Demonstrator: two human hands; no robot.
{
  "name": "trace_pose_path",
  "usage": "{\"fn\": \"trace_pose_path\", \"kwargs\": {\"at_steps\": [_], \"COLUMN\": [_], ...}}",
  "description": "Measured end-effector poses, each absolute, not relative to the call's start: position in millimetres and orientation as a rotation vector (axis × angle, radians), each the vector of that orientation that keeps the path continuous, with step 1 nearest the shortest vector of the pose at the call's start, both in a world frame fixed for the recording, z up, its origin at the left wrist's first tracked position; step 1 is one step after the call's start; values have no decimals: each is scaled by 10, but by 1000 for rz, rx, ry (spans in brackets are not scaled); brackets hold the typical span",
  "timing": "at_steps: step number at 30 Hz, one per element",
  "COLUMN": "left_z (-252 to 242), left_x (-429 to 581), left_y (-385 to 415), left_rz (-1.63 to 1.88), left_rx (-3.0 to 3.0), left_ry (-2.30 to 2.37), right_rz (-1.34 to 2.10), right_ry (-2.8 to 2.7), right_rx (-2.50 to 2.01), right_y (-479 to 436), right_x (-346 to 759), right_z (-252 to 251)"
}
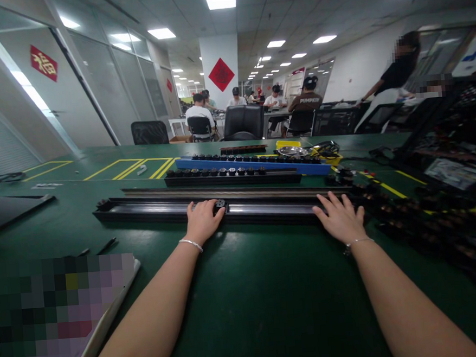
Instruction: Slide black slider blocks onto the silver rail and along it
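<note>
A long black rail (150, 208) with a shiny metal channel lies across the green table in front of me. My left hand (202, 220) rests on its middle, fingers curled round a small black round part (221, 204) sitting on the rail. My right hand (340, 216) lies flat on the rail's right portion, fingers stretched out and spread, holding nothing.
Behind the rail lie a black strip (232, 177) and a blue strip (257, 164), both lined with dark knobs. A metal dish (292, 152) and yellow box sit beyond. Dark parts (428, 219) pile at right. A blurred booklet (68, 315) lies near left. People sit at far desks.
</note>
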State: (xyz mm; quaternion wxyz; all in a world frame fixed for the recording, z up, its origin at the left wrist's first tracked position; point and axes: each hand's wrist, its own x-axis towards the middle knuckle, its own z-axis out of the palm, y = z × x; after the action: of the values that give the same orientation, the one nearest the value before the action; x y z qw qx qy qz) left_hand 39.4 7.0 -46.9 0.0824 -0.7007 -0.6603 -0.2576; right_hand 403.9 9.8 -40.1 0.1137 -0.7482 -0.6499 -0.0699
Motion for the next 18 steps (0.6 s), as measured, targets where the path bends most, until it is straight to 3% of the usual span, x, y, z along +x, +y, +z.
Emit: {"fn": "trace_pose_path", "kwargs": {"at_steps": [18], "left_z": [-422], "left_x": [426], "left_y": [68], "left_rz": [-867], "left_rx": [-2119], "left_ry": [-1925], "right_rz": [-237], "right_ry": [-1884], "right_rx": [-2175], "right_y": [108], "right_x": [4030], "right_z": [-431]}}
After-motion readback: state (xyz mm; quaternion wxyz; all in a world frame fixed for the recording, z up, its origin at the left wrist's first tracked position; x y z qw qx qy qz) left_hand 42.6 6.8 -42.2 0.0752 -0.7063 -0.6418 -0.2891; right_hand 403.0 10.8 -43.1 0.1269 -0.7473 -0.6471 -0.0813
